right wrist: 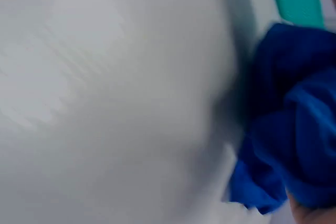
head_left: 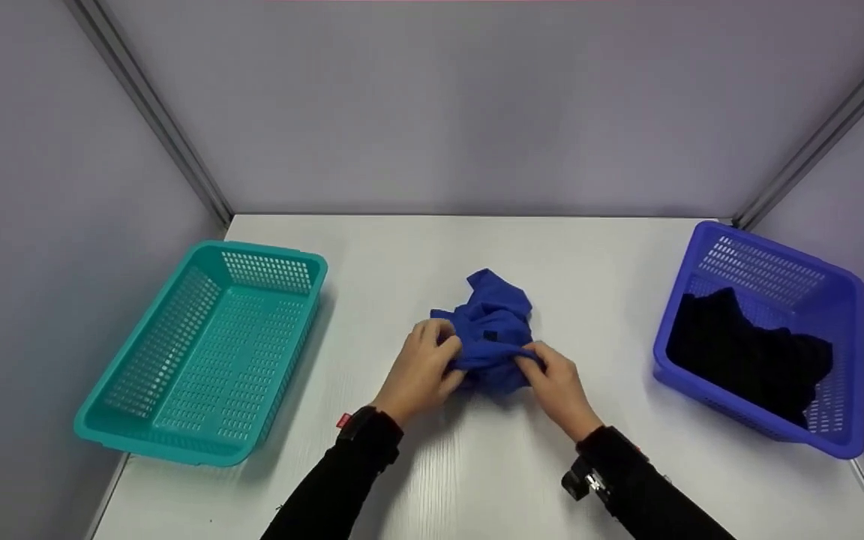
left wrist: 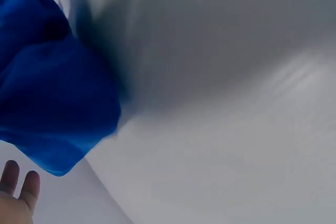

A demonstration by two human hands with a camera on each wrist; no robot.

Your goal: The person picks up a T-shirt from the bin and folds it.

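Observation:
A crumpled blue garment (head_left: 496, 311) with a small dark patch lies bunched near the middle of the white table. My left hand (head_left: 421, 367) is at its near left side, fingers bent, thumb and index at the cloth's edge. From the near right, my right hand (head_left: 558, 386) pinches a fold between thumb and fingers. Blue cloth (left wrist: 58, 93) fills the left of the left wrist view, with two fingertips (left wrist: 29, 187) showing below it. In the right wrist view the cloth (right wrist: 299, 124) hangs in folds at the right. Parts of the fingers are hidden by cloth.
A teal perforated basket (head_left: 293, 360) stands on the table (head_left: 379, 262) at the left, with nothing seen inside. At the right, a purple-blue basket (head_left: 766, 262) holds black cloth (head_left: 747, 356). Grey panels (head_left: 514, 105) wall the table's back and sides.

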